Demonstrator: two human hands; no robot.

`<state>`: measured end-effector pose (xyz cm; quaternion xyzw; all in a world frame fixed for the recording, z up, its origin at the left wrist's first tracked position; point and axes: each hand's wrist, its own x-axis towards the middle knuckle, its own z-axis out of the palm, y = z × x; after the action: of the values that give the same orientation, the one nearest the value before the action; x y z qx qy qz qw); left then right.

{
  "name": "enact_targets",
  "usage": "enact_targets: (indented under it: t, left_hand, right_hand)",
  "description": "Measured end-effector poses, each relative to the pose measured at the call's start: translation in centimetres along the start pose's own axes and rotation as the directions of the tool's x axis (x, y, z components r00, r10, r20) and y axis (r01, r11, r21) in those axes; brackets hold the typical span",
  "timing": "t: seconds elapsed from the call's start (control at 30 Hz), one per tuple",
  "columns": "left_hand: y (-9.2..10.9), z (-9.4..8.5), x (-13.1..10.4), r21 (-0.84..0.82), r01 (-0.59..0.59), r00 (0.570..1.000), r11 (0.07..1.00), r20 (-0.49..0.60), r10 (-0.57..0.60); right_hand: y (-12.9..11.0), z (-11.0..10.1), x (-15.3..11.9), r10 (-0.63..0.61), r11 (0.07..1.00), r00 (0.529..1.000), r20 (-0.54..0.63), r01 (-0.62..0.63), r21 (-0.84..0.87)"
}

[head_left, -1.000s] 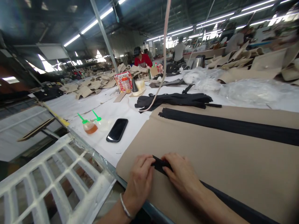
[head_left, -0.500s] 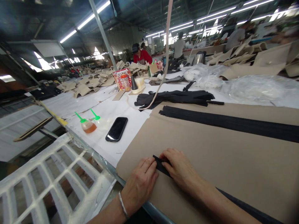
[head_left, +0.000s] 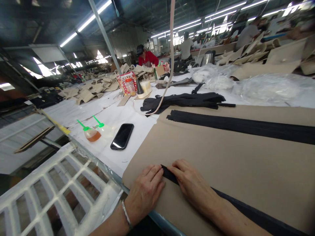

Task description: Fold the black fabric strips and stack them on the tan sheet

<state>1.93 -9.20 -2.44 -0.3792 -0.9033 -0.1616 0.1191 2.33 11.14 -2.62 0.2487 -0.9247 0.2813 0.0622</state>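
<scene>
A narrow black strip runs along the near side of a large tan sheet on the table. My left hand, with a silver bangle at its wrist, has its closed fingertips at the strip's left end. Just to the right, my right hand pinches the strip's upper edge between thumb and fingers. The strip passes under my right forearm and comes out at the lower right. Farther back on the sheet lies a flat stack of long black strips.
A phone and green-nozzled bottles lie on the white table covering left of the sheet. Behind are a bundle of black strips, a hanging hose and clear plastic bags. A white slatted rack stands at lower left.
My right hand has shifted slightly right along the strip, its fingers drawn closer together. My left hand stays at the strip's end. The view has shifted slightly.
</scene>
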Motion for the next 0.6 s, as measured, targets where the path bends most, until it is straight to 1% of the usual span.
enact_targets:
  t: [0.23, 0.37, 0.43, 0.6]
  left_hand:
    - [0.0, -0.3, 0.0, 0.016, 0.018, 1.000, 1.000, 0.018, -0.018]
    - [-0.1, -0.4, 0.0, 0.034, 0.016, 0.999, 0.999, 0.043, -0.017]
    - [-0.1, -0.4, 0.0, 0.035, 0.014, 0.999, 0.999, 0.049, -0.016]
    - [-0.3, -0.5, 0.0, 0.026, 0.027, 0.999, 0.999, 0.046, -0.028]
  right_hand:
    - [-0.3, 0.3, -0.5, -0.081, 0.982, 0.996, -0.028, 0.075, -0.176]
    - [-0.5, 0.2, -0.6, -0.106, 0.954, 0.994, 0.018, 0.107, -0.280]
    - [-0.6, -0.1, -0.5, -0.094, 0.952, 0.994, 0.054, 0.106, -0.286]
    - [-1.2, -1.1, -0.1, -0.019, 0.960, 0.991, 0.129, 0.054, -0.274]
